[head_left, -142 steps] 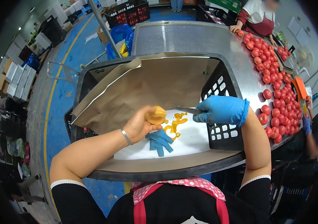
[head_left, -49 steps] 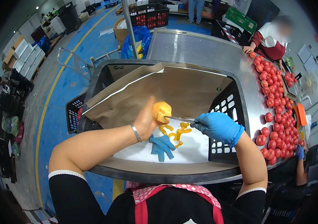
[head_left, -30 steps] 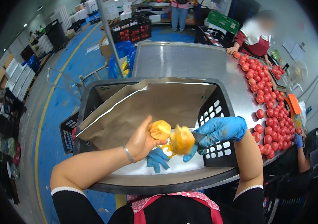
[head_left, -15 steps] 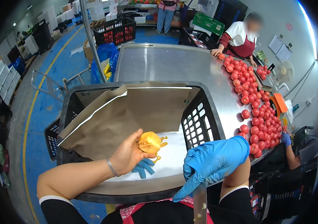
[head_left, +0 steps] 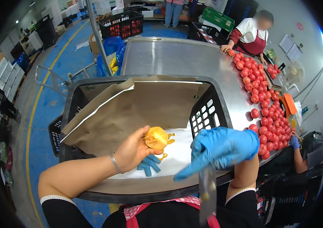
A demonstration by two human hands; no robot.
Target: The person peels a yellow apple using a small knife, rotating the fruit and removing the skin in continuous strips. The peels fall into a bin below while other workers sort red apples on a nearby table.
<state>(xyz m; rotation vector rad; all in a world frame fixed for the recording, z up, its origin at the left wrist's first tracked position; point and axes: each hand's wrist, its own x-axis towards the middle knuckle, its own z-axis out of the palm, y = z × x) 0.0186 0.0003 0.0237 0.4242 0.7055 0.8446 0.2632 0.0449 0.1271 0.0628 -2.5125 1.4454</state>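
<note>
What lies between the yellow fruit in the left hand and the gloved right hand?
In the head view, only white paper lining shows between the yellow fruit and the right hand; no object lies there.

Bright, even overhead light falls on my work; the steel table (head_left: 176,57) beyond my fingers glares. The knife (head_left: 207,190) under my right fingers is motion-blurred, and fisheye edges bend into black

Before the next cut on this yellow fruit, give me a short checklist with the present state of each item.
1. Left hand grips the yellow fruit: ok.
2. Right hand gloved and holding the knife: ok.
3. Blade away from the left fingers: ok.
4. Fruit over the paper-lined black crate: ok.
5. Left hand gloved: not ok, a blue glove lies in the crate.
6. Blade clean: cannot tell, blurred.
</note>
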